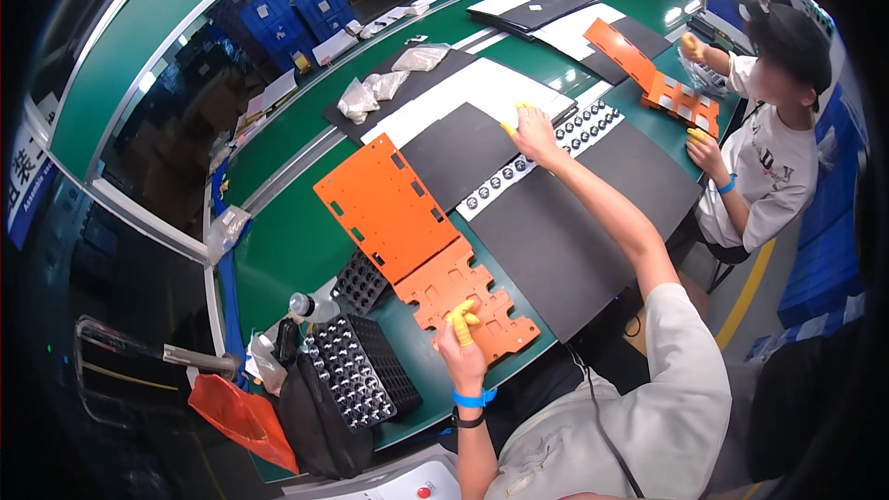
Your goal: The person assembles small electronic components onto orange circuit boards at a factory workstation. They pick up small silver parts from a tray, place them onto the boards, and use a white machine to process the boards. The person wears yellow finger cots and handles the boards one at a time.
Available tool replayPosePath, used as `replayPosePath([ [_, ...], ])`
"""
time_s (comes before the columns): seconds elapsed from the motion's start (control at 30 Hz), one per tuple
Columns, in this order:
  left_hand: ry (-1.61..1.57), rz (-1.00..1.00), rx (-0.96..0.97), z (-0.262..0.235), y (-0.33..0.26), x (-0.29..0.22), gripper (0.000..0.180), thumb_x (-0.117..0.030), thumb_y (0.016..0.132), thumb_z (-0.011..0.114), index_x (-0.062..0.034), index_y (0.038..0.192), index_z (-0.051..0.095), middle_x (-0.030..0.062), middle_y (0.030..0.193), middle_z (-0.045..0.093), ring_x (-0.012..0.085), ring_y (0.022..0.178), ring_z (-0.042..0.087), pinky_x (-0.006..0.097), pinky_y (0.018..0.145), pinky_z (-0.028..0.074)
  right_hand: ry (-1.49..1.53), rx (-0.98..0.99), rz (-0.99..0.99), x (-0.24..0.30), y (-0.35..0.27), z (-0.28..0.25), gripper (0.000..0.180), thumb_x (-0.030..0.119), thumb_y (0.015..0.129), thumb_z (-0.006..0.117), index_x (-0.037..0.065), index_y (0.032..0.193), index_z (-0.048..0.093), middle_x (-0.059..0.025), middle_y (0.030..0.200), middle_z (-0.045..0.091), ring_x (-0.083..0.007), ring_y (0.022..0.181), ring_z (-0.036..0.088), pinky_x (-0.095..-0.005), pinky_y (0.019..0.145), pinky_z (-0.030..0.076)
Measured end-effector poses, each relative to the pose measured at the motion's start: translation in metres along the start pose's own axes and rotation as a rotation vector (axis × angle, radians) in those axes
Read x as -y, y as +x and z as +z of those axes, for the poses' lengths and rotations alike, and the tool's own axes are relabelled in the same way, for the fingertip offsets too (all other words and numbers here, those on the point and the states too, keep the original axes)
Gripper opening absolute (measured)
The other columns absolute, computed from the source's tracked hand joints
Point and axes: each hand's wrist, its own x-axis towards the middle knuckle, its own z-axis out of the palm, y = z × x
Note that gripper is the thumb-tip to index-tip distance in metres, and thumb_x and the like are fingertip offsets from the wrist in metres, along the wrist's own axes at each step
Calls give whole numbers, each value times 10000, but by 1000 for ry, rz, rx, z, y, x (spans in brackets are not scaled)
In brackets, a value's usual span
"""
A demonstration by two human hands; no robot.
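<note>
My left hand (460, 344), with yellow covers on its fingertips and a blue band at the wrist, is over the notched orange panel (440, 289). Its fingers are curled together; whatever they may hold is too small to make out. A flat orange panel (380, 208) with rectangular slots adjoins the notched one at its far side. My right hand (534, 137) reaches forward, thumb and fingers apart and nothing visible between them. It is beside a white strip (532, 163) bearing rows of small round black parts, and above the edge of a black sheet (463, 150).
Black trays with round pockets (356, 375) stand left of the notched panel, near a clear bottle (313, 306). Plastic bags (370, 93) lie on sheets farther back. At right, a co-worker (764, 130) handles another orange panel (681, 104). A large black sheet (565, 241) covers the green table before me.
</note>
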Motion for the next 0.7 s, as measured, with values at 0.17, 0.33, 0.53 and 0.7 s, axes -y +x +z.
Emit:
replayPosePath([
  [0.17,75,-33,4,-2,0,-2,374,-318,1052,490,-33,1084,729,96,839,678,241,818,634,362,769,474,-228,221,101,22,19,43,820,616,953,500,-82,1382,482,-268,1388,504,-414,1327,435,-541,1110,313],
  [0.33,85,-29,3,1,1,0,286,-239,1025,541,-33,1074,734,89,811,675,226,743,621,349,685,468,-209,395,305,34,36,55,927,702,942,429,-83,1435,441,-287,1541,346,-445,1455,264,-589,1175,192],
  [0.53,154,-47,31,-2,0,-8,210,-118,1001,579,-8,1108,722,59,802,676,120,698,580,276,640,449,-242,511,362,42,42,64,998,737,932,400,-100,1475,380,-298,1552,324,-482,1455,239,-610,1175,171],
  [0.7,66,-66,-36,4,0,2,181,-99,968,627,-36,1092,743,3,744,596,79,584,389,266,523,296,-286,464,304,38,34,69,992,734,938,388,-95,1481,379,-313,1560,303,-500,1458,217,-617,1178,145],
])
